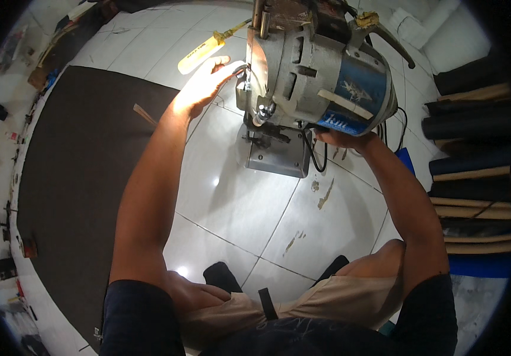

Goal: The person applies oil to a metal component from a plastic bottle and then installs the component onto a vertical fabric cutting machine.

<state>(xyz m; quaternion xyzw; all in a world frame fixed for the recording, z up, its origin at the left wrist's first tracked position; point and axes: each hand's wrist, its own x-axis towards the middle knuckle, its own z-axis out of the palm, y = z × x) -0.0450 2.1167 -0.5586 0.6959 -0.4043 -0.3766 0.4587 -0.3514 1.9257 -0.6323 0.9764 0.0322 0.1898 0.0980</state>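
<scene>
A grey and blue electric cloth cutting machine [303,71] stands on its flat metal base plate [276,160] on the tiled floor in front of me. My left hand [205,86] is at the machine's left side, fingers apart, with a fingertip against a small black part near its metal edge. Close above that hand is a screwdriver [202,52] with a yellow handle; its shaft runs toward the machine, and its tip is hidden. Under the motor housing reaches my right hand [344,138], touching the machine from below, its fingers mostly hidden by the motor.
A large dark fabric sheet [83,166] lies along the left, with small clutter beyond it. Dark fabric rolls [469,127] are stacked at the right. A black cable [325,157] loops beside the base plate. Torn brown marks [327,193] show on the tiles.
</scene>
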